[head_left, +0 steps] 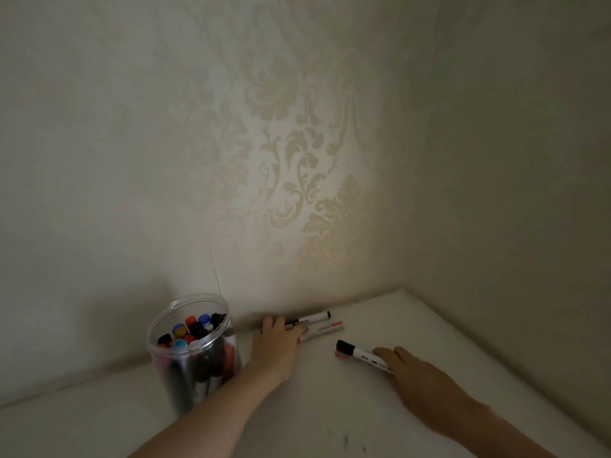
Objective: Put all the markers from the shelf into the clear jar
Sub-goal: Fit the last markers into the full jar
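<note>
From the head view, I had both hands down on the shelf (413, 325) in the corner by the wallpapered wall (297, 160). My left hand (276, 345) lay over the near ends of a small bunch of markers (319, 322) lying against the wall, fingers curled onto them; whether it had a true grip yet I could not tell. My right hand (401, 363) lay over the tail of a black-capped marker (358, 352), which lay apart from the bunch with its cap pointing left; its fingers looked fairly straight, and I could not tell if they pinched the barrel. A reddish thing showed just under that cap, too blurred to name. The jar (193, 352) stood upright and open just left of my left forearm, already crowded with markers set caps up.

To do this well, I judged I should close each hand fully round its markers before lifting, gather the wall bunch parallel so none slipped, and bring the left load over first. The jar looked nearly full, so I would feed them in tail down, into a gap, without knocking it with the forearm.
</note>
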